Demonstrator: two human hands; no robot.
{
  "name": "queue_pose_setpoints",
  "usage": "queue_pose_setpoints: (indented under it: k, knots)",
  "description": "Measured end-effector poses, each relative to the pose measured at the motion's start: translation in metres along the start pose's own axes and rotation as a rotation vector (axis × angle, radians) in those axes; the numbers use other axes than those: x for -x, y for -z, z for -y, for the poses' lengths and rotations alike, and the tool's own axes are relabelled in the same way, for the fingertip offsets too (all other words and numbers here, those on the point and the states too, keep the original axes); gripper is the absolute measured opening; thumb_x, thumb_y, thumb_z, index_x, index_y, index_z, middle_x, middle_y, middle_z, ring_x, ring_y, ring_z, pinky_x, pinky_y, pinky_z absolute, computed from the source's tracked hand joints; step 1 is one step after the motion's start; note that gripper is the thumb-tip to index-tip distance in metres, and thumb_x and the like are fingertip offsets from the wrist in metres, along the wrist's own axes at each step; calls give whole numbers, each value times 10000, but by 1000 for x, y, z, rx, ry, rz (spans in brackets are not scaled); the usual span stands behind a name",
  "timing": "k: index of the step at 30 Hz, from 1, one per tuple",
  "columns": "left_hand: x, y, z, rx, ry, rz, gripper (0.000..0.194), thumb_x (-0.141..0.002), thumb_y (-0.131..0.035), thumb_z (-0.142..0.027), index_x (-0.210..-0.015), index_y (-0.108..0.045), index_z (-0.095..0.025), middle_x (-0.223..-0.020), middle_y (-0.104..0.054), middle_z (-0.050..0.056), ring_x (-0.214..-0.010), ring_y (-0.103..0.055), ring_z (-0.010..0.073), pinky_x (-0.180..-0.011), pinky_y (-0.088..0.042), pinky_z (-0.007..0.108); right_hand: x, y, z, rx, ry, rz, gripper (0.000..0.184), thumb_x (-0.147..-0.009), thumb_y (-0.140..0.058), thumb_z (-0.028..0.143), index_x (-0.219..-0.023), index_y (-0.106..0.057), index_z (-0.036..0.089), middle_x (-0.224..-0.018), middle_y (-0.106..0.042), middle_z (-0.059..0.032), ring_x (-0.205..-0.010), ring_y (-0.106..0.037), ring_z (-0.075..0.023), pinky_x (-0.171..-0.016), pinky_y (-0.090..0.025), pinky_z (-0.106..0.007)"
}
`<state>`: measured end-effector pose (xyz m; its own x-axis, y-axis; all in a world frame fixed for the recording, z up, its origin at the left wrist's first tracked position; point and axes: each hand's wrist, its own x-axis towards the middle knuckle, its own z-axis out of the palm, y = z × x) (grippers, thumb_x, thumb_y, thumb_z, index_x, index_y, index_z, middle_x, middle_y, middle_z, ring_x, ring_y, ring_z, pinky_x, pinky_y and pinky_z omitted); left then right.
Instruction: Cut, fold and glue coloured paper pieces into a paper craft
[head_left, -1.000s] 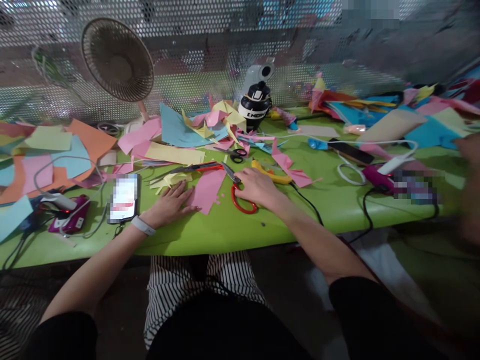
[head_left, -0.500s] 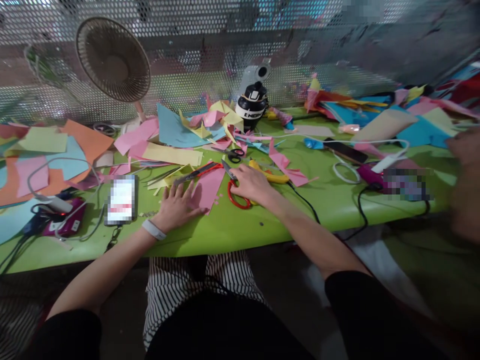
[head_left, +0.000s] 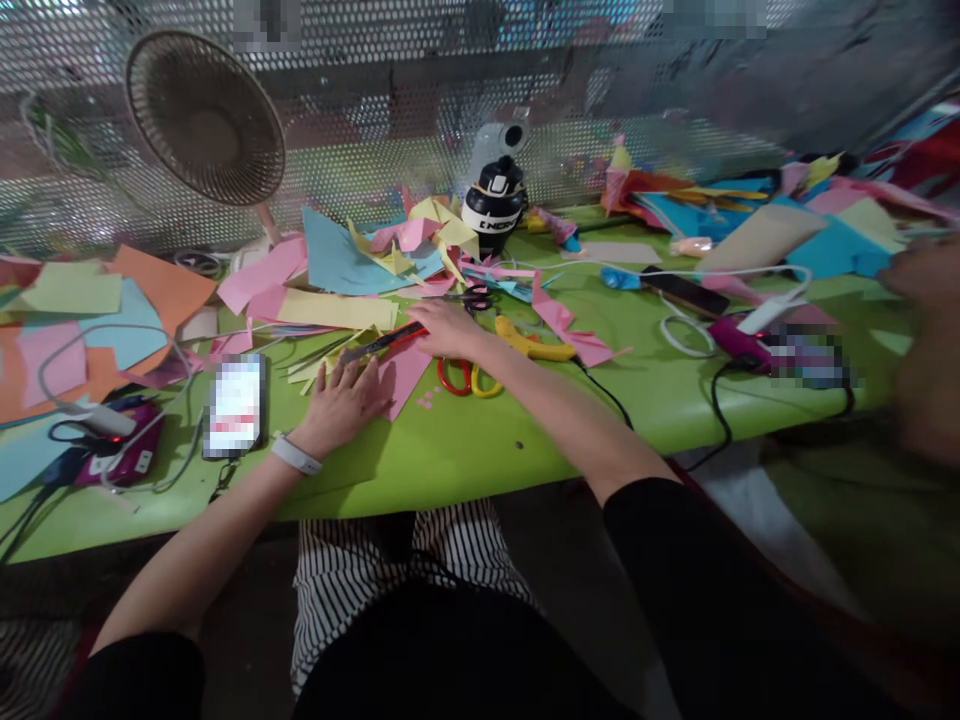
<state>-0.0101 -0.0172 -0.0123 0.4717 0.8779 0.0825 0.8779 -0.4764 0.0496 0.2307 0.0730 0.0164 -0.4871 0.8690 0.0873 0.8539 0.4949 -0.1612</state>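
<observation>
My left hand [head_left: 341, 402], with a white wristband, lies open over the left part of a pink paper sheet [head_left: 409, 372]. Just beyond its fingertips lies a long black-and-red tool [head_left: 382, 342], its exact kind unclear. My right hand [head_left: 450, 332] stretches its fingers out over the red end of that tool and the sheet's upper edge; no grip on it shows. Below the right wrist are a red handle loop [head_left: 454, 376] and a yellow handle loop [head_left: 486, 382] of scissors, whose blades the hand hides. Black-handled scissors [head_left: 477, 297] lie just behind.
A yellow glue gun [head_left: 532, 343] with a cable lies to the right. Coloured papers [head_left: 360, 255], a black bottle [head_left: 493, 212] and a fan [head_left: 206, 120] stand behind. A phone [head_left: 235, 405] and power strip [head_left: 124, 445] are at left. Another person's arm [head_left: 934, 360] is at far right.
My right hand has let go of the red-handled scissors and moved left and away from me, to the black-and-red tool. My left hand stays spread on the pink paper.
</observation>
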Motion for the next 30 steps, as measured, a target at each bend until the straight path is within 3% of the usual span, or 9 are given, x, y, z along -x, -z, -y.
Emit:
queue_pose_setpoints:
  k: [4, 9, 12, 15, 17, 20, 24, 30]
  knots:
    - [6, -3, 24, -45, -52, -6, 659, -975, -444, -494, -1560, -320, -217, -1579, -393, 139, -1530, -150, 365, -1227, -127, 563, -8, -6, 0, -15, 38, 52, 289, -898, -556, 220, -1156, -673, 164, -1128, -663, -117, -1058, -596, -267, -855, -457, -345]
    - [11, 4, 47, -44, -37, -1, 586, -980, -459, -414, -1538, -355, -270, -1635, -299, 84, -1544, -109, 321, -1245, -96, 542, -1, -5, 1, -77, 49, 30, 241, -912, -612, 246, -1124, -659, 142, -1118, -635, -119, -1031, -582, -235, -854, -439, -319]
    - [16, 13, 42, -62, -8, -37, 523, -981, -471, -370, -1494, -426, -278, -1628, -320, 67, -1544, -111, 322, -1248, -51, 568, 4, -4, -3, -125, -35, -26, 252, -948, -572, 261, -1152, -641, 131, -1172, -629, -137, -1045, -592, -235, -872, -454, -330]
    - [23, 17, 23, -60, -33, -82, 467, -1006, -413, -313, -1470, -456, -275, -1595, -383, 77, -1535, -175, 303, -1244, 10, 581, 9, -3, -10, -136, -152, -118, 251, -954, -562, 279, -1145, -645, 138, -1194, -635, -146, -1088, -598, -258, -908, -469, -359]
    - [27, 14, 8, 1, -97, -68, 500, -1020, -389, -383, -1503, -410, -254, -1611, -348, 101, -1524, -219, 290, -1250, -32, 548, 11, -4, -15, -117, -236, -148, 245, -955, -554, 274, -1138, -651, 143, -1194, -640, -148, -1095, -604, -272, -917, -478, -376]
    - [30, 2, 0, 116, -186, -18, 724, -950, -450, -620, -1553, -321, -240, -1618, -324, 130, -1507, -265, 310, -1244, -80, 533, 14, -5, -19, -48, -331, -124, 248, -954, -541, 247, -1139, -654, 127, -1194, -639, -168, -1090, -606, -296, -897, -491, -391]
    - [22, -6, 17, 133, -173, 36, 887, -891, -383, -764, -1572, -277, -205, -1634, -260, 154, -1523, -206, 331, -1230, -96, 530, 16, -8, -19, 27, -382, -108, 259, -961, -524, 252, -1141, -654, 118, -1199, -619, -193, -1115, -581, -311, -879, -495, -395]
    - [6, 14, 41, 58, -158, 245, 916, -912, -282, -772, -1601, -162, -181, -1665, -138, 124, -1545, -108, 306, -1238, -91, 486, 18, -9, -16, 12, -303, -187, 240, -957, -529, 253, -1112, -672, 139, -1191, -623, -168, -1157, -555, -312, -937, -487, -409]
